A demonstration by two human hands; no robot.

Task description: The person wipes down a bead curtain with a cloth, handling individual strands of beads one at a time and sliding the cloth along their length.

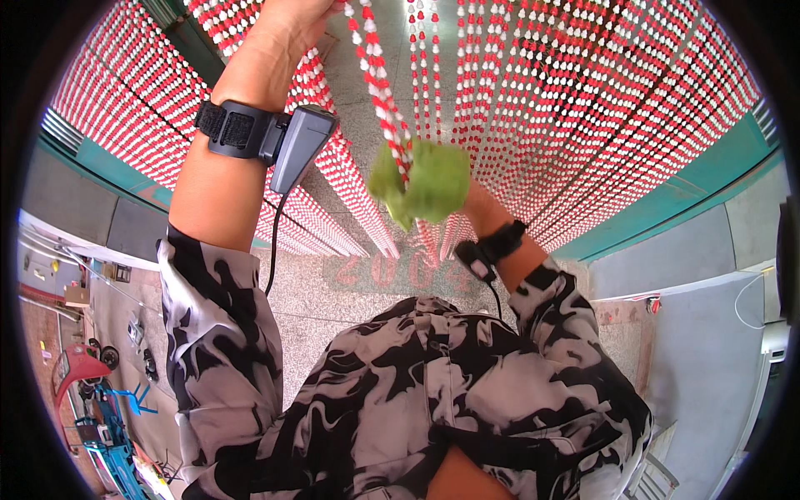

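Observation:
Strands of a red and white bead curtain [379, 78] run down from the top of the view. My left hand [303, 19] is raised at the upper edge and grips a bunch of these strands; its fingertips are partly cut off. Lower down, a green cloth [437, 178], blurred, is folded around the same bunch. My right hand [476, 199] holds the cloth around the beads, and the cloth hides most of its fingers. Dark straps with small devices circle both wrists, the left device [304, 147] being the larger.
More bead strands [600, 106] hang at both sides before a teal door frame [681, 200]. The speckled floor [300, 300] bears large red digits. At left are a blue stool [136, 399] and a red and blue vehicle [81, 381]. A metal chair [653, 478] is at lower right.

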